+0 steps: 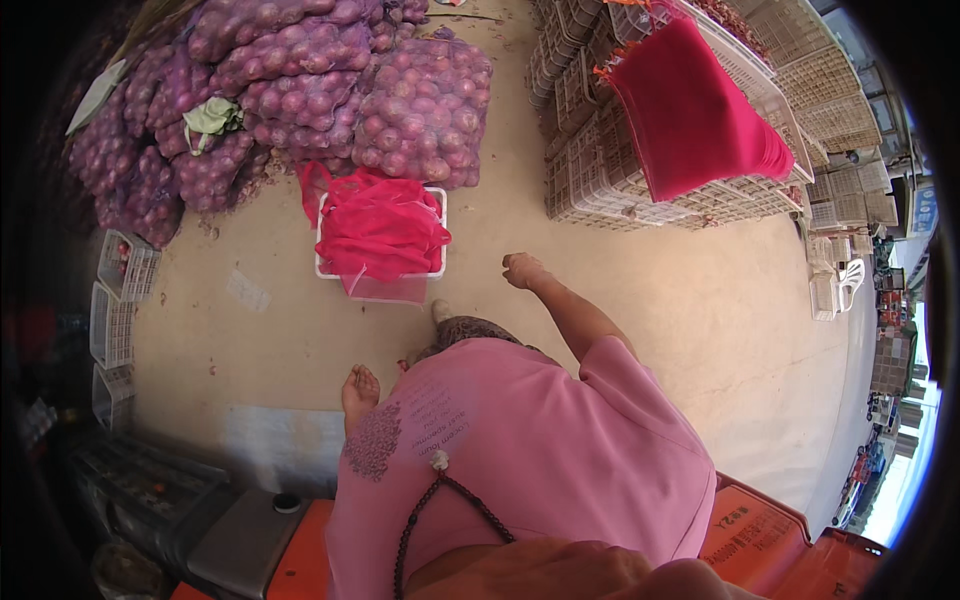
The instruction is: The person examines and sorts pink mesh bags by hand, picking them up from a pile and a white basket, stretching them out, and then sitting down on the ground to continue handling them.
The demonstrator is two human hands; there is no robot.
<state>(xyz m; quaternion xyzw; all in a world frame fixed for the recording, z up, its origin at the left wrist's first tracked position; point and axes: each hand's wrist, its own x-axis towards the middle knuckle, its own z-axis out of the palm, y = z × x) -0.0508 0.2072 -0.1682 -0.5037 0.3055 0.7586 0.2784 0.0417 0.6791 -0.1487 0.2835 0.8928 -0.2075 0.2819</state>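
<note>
Red mesh bags (380,232) fill a white crate (437,268) on the concrete floor (700,300), and we take that crate as our landmark. Our right hand (522,270) hangs just right of the crate, apart from it, its fingers curled into a loose fist that holds nothing. Our left hand (359,392) hangs nearer to us than the crate, well apart from it, fingers narrow and slack, also holding nothing. Beyond the crate lie purple net sacks of onions (300,90); to its far right stand stacked pale crates (600,170).
</note>
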